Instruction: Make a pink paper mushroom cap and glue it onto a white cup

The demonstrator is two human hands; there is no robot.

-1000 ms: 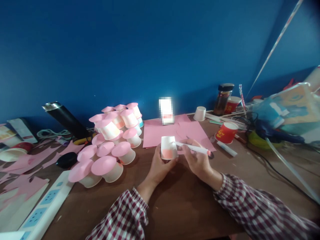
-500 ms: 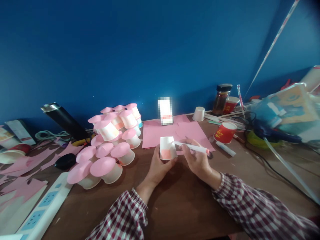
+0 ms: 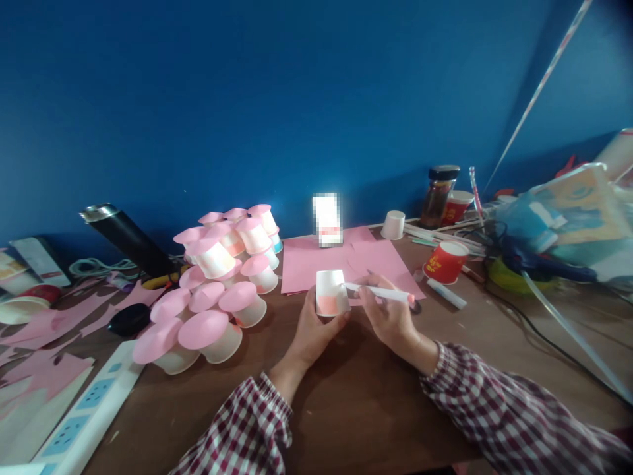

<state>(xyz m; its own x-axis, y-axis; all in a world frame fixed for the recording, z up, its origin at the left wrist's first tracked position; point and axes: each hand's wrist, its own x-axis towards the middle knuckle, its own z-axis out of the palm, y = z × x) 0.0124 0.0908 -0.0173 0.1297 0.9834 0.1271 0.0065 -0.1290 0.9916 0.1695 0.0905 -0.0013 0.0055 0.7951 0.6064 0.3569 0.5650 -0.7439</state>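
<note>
My left hand [image 3: 316, 333] is closed around the lower part of a white paper cup [image 3: 330, 284], which stands upside down with an orange-pink patch on its side. In my right hand [image 3: 390, 323] is a white marker [image 3: 383, 291] with an orange end, gripped like a pen. Its tip meets the right side of the cup, near the upper half. Behind both hands lie sheets of pink paper [image 3: 301, 260]. To the left, several cups topped with pink paper cones [image 3: 204, 328] stand in a group.
A power strip [image 3: 89, 409] and pink paper scraps [image 3: 37, 323] lie at left, near a leaning black flask [image 3: 129, 241]. On the right are a red paper cup [image 3: 446, 262], a capped marker [image 3: 446, 294], a dark-lidded jar [image 3: 438, 198], cables and a plastic bag [image 3: 564, 218].
Almost nothing differs. The marker and my right fingers have shifted very slightly at the cup's side; my left hand keeps its place.
</note>
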